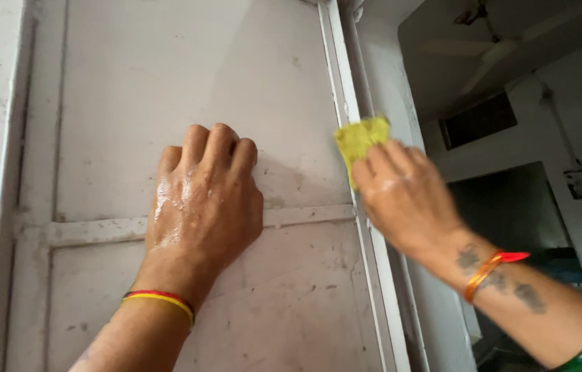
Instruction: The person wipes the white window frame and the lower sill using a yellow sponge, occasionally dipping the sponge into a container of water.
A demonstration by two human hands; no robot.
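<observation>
2 hands: left hand (203,200) curled on door (167,83); right hand (406,196) fingers clamp sponge (360,138).

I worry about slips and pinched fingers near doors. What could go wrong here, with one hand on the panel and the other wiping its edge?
The left hand looks wet and presses curled fingers on the white door panel; it could slide. The right hand rubs a yellow cloth along the door's edge strip; if the door swings, fingers might get pinched.
</observation>
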